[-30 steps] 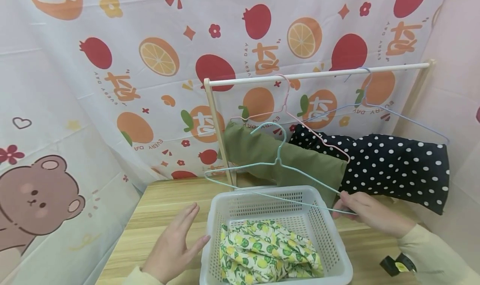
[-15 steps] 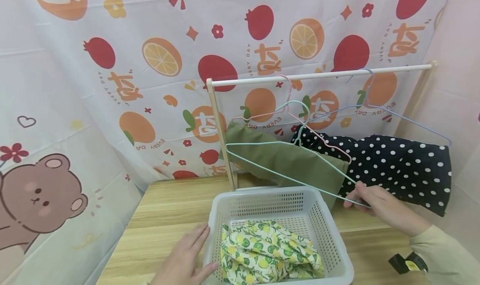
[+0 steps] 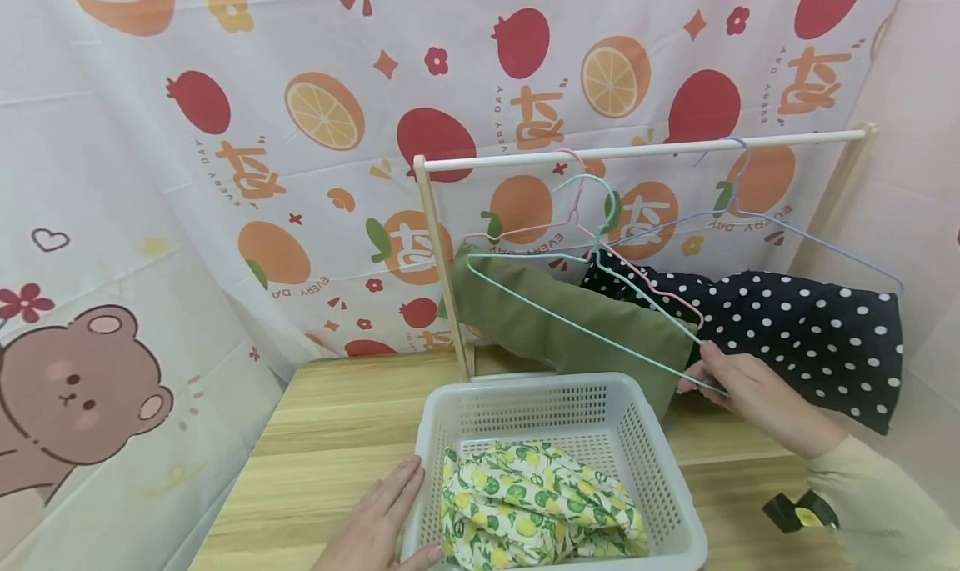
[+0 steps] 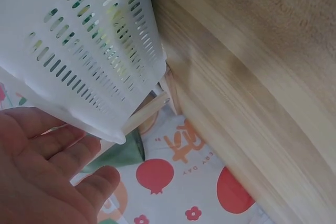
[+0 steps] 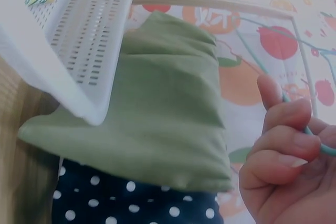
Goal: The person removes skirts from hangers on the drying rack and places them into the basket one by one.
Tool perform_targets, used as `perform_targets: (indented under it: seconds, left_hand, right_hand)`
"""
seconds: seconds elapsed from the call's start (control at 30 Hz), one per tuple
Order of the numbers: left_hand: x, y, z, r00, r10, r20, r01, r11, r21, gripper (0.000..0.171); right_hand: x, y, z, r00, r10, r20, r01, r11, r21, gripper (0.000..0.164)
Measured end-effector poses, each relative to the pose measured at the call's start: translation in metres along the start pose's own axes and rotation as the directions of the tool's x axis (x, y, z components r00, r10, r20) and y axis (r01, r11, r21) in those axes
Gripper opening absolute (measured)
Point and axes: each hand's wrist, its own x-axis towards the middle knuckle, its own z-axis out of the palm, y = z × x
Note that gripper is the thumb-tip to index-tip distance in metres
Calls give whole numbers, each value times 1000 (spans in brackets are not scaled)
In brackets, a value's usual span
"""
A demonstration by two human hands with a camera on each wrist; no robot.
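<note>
A mint-green clothes hanger (image 3: 597, 244) is held up by its right end, pinched between the thumb and curled fingers of my right hand (image 3: 746, 392). It hangs tilted, its hook up near the rack bar and its lower wire crossing in front of the green cloth. In the right wrist view, the fingers (image 5: 286, 140) curl round the thin wire. Beside the white perforated basket (image 3: 540, 380), my left hand (image 3: 375, 517) rests its extended fingers on the left rim. A lemon-print cloth (image 3: 532, 504) lies crumpled inside the basket.
Behind the basket stands a rack with a white bar (image 3: 652, 149). From it hang a pink hanger (image 3: 573, 214) with an olive-green cloth (image 3: 517, 304) and a blue hanger (image 3: 817, 243) with a black polka-dot cloth (image 3: 795, 329). All stand on a wooden table (image 3: 315, 438).
My right hand has lifted the mint hanger up and tilted it, bringing its hook nearer the bar. My left hand has come to the basket's left rim.
</note>
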Motion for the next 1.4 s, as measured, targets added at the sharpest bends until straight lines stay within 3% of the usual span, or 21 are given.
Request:
perform_targets:
  seconds: [0.4, 0.57, 0.73, 0.97, 1.23, 1.4]
  left_hand:
    - [2, -2, 2, 1000, 3, 4, -2, 1000, -14, 87]
    - [2, -3, 4, 999, 24, -27, -25, 1000, -14, 87]
    - [2, -2, 4, 999, 18, -37, -18, 1000, -3, 88]
    - [0, 0, 3, 999, -36, 5, 36, 999, -15, 87]
    - [0, -2, 6, 999, 3, -41, -4, 1000, -13, 88]
    - [0, -2, 6, 999, -11, -35, 11, 1000, -15, 87]
  right_hand:
    - [43, -19, 15, 999, -28, -24, 28, 999, -15, 58]
    - [60, -30, 21, 998, -45, -35, 44, 998, -34, 61]
    - [75, -44, 29, 999, -13, -36, 12, 999, -32, 63]
    - [96, -57, 42, 999, 15, -32, -15, 1000, -6, 68]
    - [116, -67, 55, 1000, 20, -21, -19, 1000, 12, 71]
    - [123, -72, 61, 1000, 20, -14, -19, 999, 28, 72]
